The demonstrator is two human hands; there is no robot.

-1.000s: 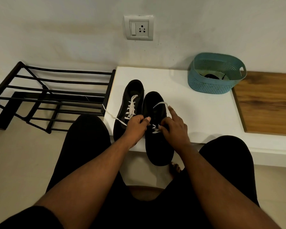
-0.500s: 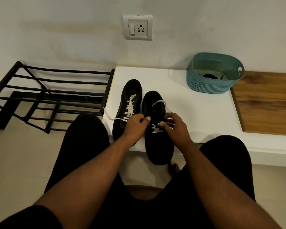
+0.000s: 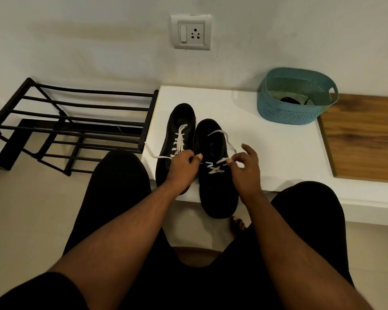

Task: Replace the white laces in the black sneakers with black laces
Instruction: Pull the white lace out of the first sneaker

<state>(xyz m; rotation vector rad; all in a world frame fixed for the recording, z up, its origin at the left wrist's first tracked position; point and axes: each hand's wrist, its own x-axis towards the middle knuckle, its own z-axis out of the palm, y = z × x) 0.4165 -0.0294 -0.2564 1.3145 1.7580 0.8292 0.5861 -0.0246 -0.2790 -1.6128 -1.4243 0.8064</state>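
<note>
Head cam: both hands on the right sneaker's white lace

L to R, from where I stand:

- Black metal rack (image 3: 76, 124) on floor at far left, butted against the white bench (image 3: 278, 153).
- Left sneaker (image 3: 177, 121) on bench, black, white lace (image 3: 179, 139) still threaded; one loose end trails off bench edge toward the rack.
- Left hand (image 3: 182, 168) curled over the gap between the two shoes, fingers closed on the right sneaker's collar edge; thumb tip near the lace rows. Can't tell if it also pinches lace.
- Right sneaker (image 3: 213, 175) touching the left one, toe hanging over the bench's near edge. Its lace (image 3: 215, 168) is crossed only in the lower rows; upper part pulled free, looping up over the tongue and back down.
- Right hand (image 3: 244, 168) pinches that lace w/ thumb + forefinger just right of the eyelets; other fingers spread, index lifted.
- Wall socket/switch plate (image 3: 191, 32) above the shoes.
- Teal perforated basket (image 3: 287, 113) at bench rear, well apart from shoes; dark item inside (image 3: 288, 100), prob. black laces, too small to confirm.
- Wood panel (image 3: 363, 137) at far right, beside basket.
- Person seated, black shorts, knees either side of the shoes, bare toes (image 3: 238, 224) below the bench.
</note>
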